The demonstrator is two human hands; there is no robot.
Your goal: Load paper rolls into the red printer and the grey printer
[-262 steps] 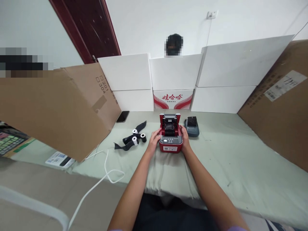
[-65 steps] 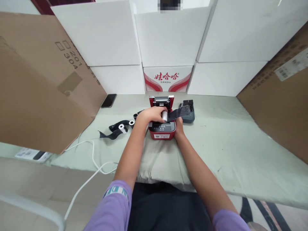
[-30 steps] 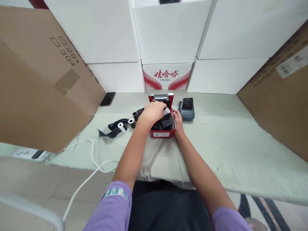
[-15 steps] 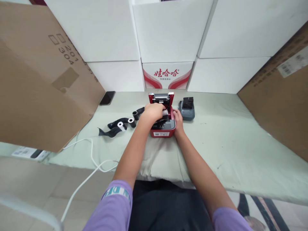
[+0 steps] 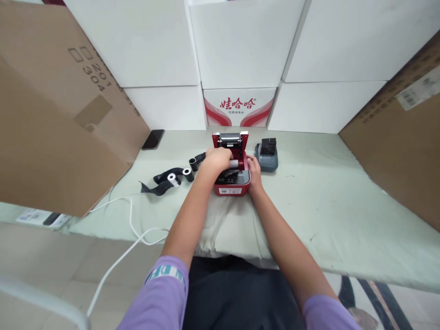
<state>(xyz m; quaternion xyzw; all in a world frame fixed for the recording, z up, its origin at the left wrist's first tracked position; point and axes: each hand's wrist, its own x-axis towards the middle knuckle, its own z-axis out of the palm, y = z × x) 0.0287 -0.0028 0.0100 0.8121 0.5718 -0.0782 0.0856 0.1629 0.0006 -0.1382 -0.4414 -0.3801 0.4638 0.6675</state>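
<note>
Left hand curled at left end of white roll core; fingertips hidden, can't tell if it's pinching. Core sits in the bay of the red label printer, lid up. Right hand half open, flat along printer's right side. Black ribbon rolls left on green cloth; blue-grey device just right.

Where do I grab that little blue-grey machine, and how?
I'd hold the blue-grey machine around its low body, coming from the right, because the right hand and red machine are close by its left side. Don't grab the black thing: it sits on top, and I can't tell if it's fixed on.
</note>
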